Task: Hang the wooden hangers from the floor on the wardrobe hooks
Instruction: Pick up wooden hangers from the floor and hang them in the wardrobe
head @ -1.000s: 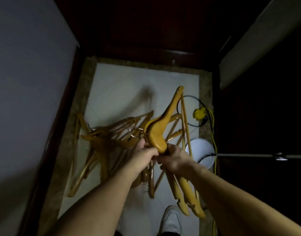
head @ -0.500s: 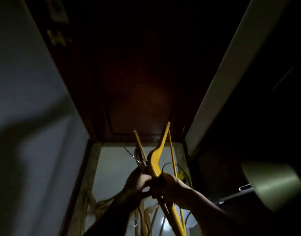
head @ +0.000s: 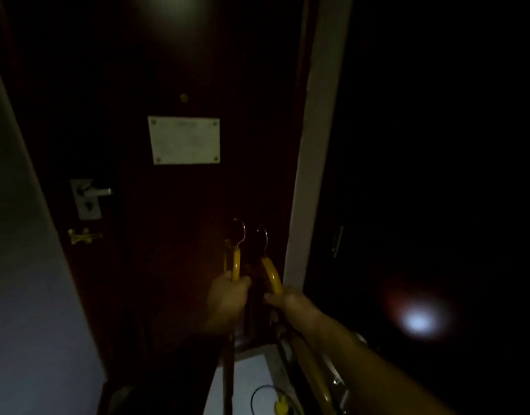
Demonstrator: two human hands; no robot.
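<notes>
Yellow wood is showing in both your hands: your left hand is gripping one hanger upright, and your right hand is gripping a second hanger just beside it. Their metal hooks are pointing up in front of the dark red door, below the pale notice plate and right of the door handle. A yellow plug is lying on the floor below.

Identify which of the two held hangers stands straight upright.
The left hanger, gripped by the left hand: its wood rises vertically, whereas the right hanger, in the right hand, curves and tilts.
</notes>
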